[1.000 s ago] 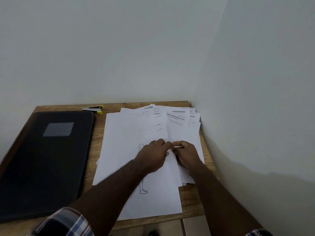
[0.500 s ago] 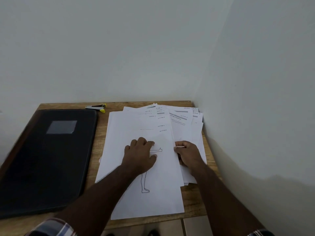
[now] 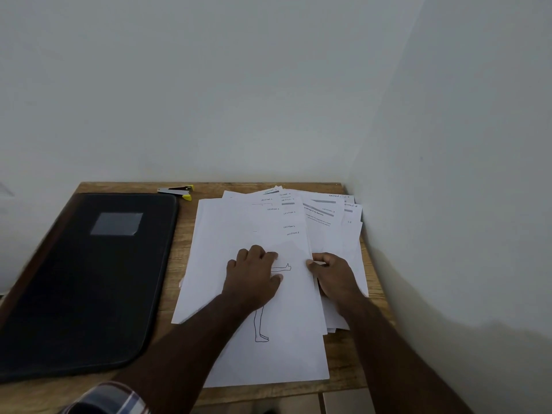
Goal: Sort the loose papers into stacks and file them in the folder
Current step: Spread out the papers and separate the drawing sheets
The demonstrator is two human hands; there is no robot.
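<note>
here the black folder (image 3: 86, 282) lies closed left of the loose papers (image 3: 239, 228), a yellow staple remover (image 3: 176, 191) behind it. the left hand (image 3: 254, 276) rests flat on the top sheet, fingers relaxed. the right hand (image 3: 334, 276) pinches the papers' right edge, the spread reaching the wall (image 3: 448, 174).

Both hands (image 3: 254, 276) on loose papers (image 3: 257, 228)

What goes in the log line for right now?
left hand presses drawing sheet | right hand pinches sheet edge | folder closed
</note>
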